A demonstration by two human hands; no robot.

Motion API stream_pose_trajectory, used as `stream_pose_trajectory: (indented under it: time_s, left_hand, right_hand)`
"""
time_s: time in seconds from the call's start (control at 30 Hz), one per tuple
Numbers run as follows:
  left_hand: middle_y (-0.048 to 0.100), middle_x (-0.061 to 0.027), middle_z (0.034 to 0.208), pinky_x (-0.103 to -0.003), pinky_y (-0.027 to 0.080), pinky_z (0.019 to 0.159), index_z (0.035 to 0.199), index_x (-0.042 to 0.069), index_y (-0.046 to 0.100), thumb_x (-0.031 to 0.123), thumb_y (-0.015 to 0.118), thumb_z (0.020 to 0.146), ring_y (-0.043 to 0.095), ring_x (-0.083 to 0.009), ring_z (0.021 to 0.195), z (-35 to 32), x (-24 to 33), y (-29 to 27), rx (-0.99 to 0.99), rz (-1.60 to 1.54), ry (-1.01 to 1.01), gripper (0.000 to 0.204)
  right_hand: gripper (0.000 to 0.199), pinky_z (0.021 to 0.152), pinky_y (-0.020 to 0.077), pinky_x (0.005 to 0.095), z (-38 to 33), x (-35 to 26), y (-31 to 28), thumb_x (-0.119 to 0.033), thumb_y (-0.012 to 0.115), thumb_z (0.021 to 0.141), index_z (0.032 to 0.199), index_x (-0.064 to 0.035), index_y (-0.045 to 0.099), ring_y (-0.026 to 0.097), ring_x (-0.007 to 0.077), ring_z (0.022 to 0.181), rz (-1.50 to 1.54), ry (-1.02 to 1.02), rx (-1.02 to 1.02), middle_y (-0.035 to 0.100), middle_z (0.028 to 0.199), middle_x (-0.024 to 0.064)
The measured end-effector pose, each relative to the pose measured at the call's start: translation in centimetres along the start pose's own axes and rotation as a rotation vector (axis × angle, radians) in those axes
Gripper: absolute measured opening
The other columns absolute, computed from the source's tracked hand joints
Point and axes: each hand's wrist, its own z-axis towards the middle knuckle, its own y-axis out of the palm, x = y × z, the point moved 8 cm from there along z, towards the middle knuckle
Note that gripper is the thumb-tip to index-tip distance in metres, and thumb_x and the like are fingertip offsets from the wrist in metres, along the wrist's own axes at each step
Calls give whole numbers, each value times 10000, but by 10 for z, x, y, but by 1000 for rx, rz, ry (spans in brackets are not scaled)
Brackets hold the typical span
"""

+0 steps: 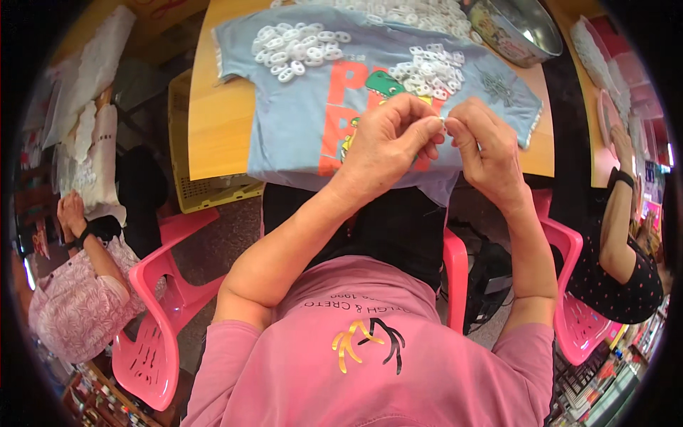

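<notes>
Over the near part of a light blue T-shirt (284, 135) spread on the table, my two hands meet fingertip to fingertip. A small white plastic piece (442, 122) shows between them, mostly covered by the fingers. My left hand (388, 142) pinches it from one side with thumb and forefinger. From the other side my right hand (489, 146) closes on it, thumb against bent forefinger. Beyond the hands lie a heap of white oval pieces with holes (295, 48), a heap of smaller white pieces (430, 70), and a scatter of thin dark bits (498, 85).
More white pieces (420, 10) cover the table's far side beside a round metal tin (518, 32). A yellow crate (206, 192) stands by the table's left edge. Pink chairs (160, 313) flank me, and one person (92, 285) sits left, another (626, 263) right.
</notes>
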Motion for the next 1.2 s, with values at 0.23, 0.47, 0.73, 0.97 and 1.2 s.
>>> stream_pose_trajectory:
  time_s: [0.23,0.47,0.73,0.97,1.2]
  left_hand:
    - [641,-56,810,-219,498,590,963,-8,565,85,580,956,606,-91,662,2,-2,-6,62,-28,0,94]
    - [653,-106,855,-272,563,656,987,-12,544,109,559,971,648,-138,725,-7,29,-3,83,-232,-5,123]
    - [667,-107,922,-290,554,712,1067,15,550,134,559,983,663,-159,790,-47,39,-33,104,-138,24,145]
    - [668,-98,921,-269,541,698,1059,16,559,157,565,984,659,-146,781,-60,43,-61,171,-102,16,160]
    - [674,-86,880,-242,527,672,1030,3,566,155,587,972,645,-120,752,-60,52,-78,240,-66,76,164]
  right_hand:
    - [159,563,430,275,1,9,11,-75,550,966,846,27,567,541,156,614,56,64,39,564,739,76]
    - [169,550,437,211,42,39,-1,-122,561,968,998,14,657,516,48,619,420,419,-7,640,830,21]
    - [175,625,484,315,105,3,67,-113,675,851,1020,-71,682,602,224,652,-19,-89,41,644,892,80]
    - [175,642,499,368,109,0,90,-173,693,838,985,-81,668,645,279,749,-295,-108,37,641,895,77]
    - [175,635,495,338,100,-3,88,-141,685,845,997,-56,660,645,236,722,-263,-59,19,649,899,85]
